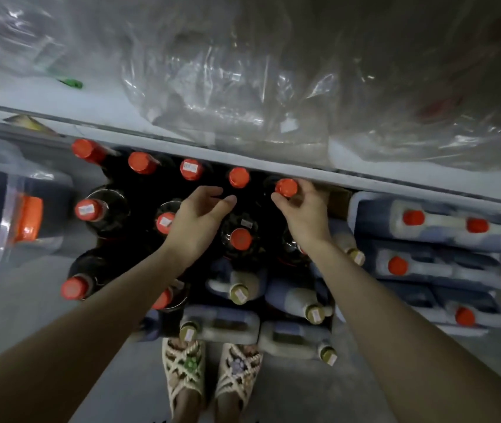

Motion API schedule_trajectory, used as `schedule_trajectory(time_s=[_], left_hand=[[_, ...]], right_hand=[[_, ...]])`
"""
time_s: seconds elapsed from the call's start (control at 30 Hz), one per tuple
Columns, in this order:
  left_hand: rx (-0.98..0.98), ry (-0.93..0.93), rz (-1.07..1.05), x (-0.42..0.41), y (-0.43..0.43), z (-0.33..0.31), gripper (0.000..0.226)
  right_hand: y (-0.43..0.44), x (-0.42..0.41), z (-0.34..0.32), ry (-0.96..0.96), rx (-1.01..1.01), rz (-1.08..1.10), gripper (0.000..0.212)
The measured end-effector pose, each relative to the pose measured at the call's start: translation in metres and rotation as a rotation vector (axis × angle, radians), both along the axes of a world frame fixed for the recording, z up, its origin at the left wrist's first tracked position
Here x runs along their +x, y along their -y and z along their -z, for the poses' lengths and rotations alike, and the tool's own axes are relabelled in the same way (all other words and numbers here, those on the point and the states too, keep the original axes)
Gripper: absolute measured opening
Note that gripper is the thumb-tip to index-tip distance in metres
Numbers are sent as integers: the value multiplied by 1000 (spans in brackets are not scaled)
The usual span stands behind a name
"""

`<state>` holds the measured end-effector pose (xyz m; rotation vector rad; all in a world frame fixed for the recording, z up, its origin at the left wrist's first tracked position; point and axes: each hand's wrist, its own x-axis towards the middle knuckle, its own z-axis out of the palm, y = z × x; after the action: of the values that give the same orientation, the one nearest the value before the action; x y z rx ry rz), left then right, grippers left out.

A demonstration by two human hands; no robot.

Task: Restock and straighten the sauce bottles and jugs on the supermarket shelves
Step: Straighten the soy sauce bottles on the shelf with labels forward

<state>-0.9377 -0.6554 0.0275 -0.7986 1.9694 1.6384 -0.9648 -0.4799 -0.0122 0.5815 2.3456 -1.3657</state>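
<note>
Several dark sauce bottles with red caps stand in rows on the floor below a white shelf edge (243,160). My right hand (305,209) grips the red cap of the back-right bottle (286,187), fingers curled round it. My left hand (200,218) hovers over the middle of the group with fingers relaxed and holds nothing; it hangs just left of another capped bottle (241,238). Bottles in the back row sit partly under the shelf.
White jugs with red caps (444,227) lie stacked at the right. Jugs with olive caps (240,288) lie in front of the bottles, near my sandalled feet (212,370). A clear bin holding an orange-lidded container (29,221) is at left. Crumpled plastic wrap (243,87) covers the shelf above.
</note>
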Motion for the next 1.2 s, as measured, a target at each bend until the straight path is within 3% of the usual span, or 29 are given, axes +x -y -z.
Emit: schedule_trajectory(time_s=[0.37, 0.63, 0.87, 1.07, 1.2], left_hand=[[9, 12, 0, 3, 5, 9, 28], [7, -23, 28, 5, 4, -23, 32], [44, -89, 113, 3, 4, -111, 12], [83, -186, 216, 0, 4, -225, 35], [78, -298, 245, -9, 4, -313, 67]], right_hand=[[3, -3, 13, -79, 60, -8, 32], [-3, 1, -41, -182, 39, -53, 28], [-9, 3, -154, -274, -25, -102, 12], [-8, -9, -289, -417, -56, -159, 15], [-1, -17, -392, -534, -106, -179, 10]])
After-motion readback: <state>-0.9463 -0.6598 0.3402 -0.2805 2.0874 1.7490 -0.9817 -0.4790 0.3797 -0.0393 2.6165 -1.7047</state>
